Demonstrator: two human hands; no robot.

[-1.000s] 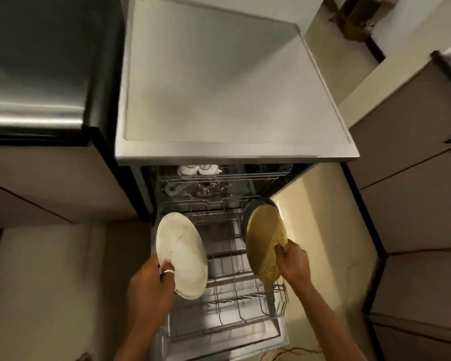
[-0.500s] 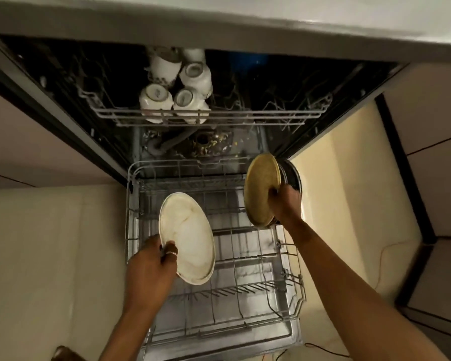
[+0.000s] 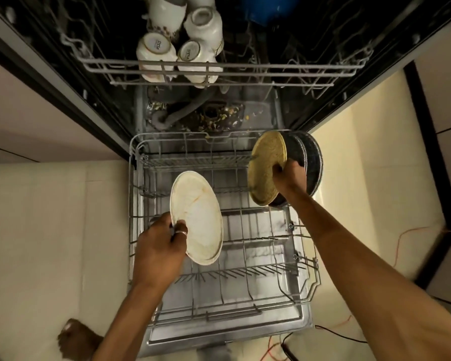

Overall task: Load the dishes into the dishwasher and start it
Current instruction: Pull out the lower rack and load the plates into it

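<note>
The dishwasher stands open with its lower rack pulled out over the floor, seen from above. The left hand grips a white plate by its near edge, the thumb, which wears a ring, lying across the stained face and the other fingers behind it. The plate is tilted on edge and hangs over the left-middle part of the lower rack; whether its bottom rim touches the wires I cannot tell.

The right hand is closed on the right edge of a yellow-brown plate, which stands nearly upright at the far right corner of the lower rack. Just behind it, nested close, are dark plates standing the same way, their rims showing past the right hand.

The rest of the lower rack is bare wire. Above it, the upper rack sits inside the tub and carries four white cups turned upside down on its left half, with something blue further back, too dim to name. Food scraps lie around the drain on the tub floor. A thin orange wire and a black cable trail across the pale floor to the right of the rack.
</note>
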